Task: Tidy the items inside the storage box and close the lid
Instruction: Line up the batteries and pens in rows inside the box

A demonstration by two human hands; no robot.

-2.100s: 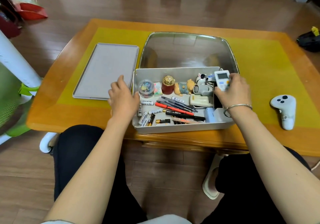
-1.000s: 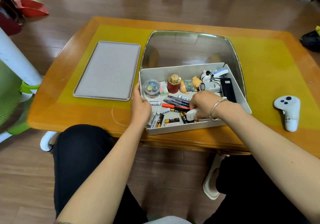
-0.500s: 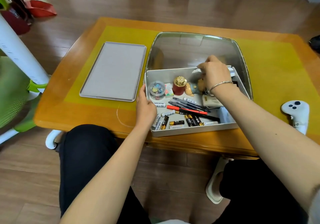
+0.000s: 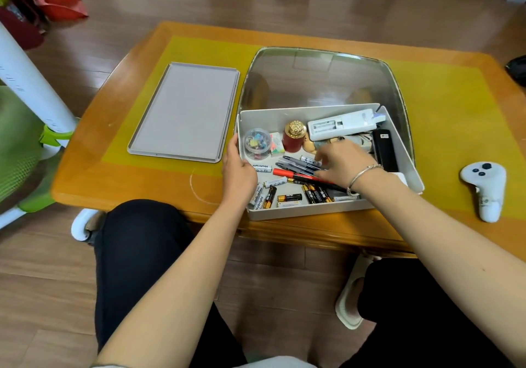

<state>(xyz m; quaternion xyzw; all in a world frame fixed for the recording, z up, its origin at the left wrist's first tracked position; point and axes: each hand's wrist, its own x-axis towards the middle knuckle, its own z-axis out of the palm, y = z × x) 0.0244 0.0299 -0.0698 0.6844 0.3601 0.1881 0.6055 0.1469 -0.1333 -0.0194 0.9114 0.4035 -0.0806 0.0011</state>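
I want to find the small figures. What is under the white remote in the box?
The white remote lies across the back of the box. Under it a tan figure and grey pieces peek out; the rest is covered.

Table (image 4: 94, 185): lid (image 4: 185, 111), box (image 4: 307, 212), controller (image 4: 485, 188).
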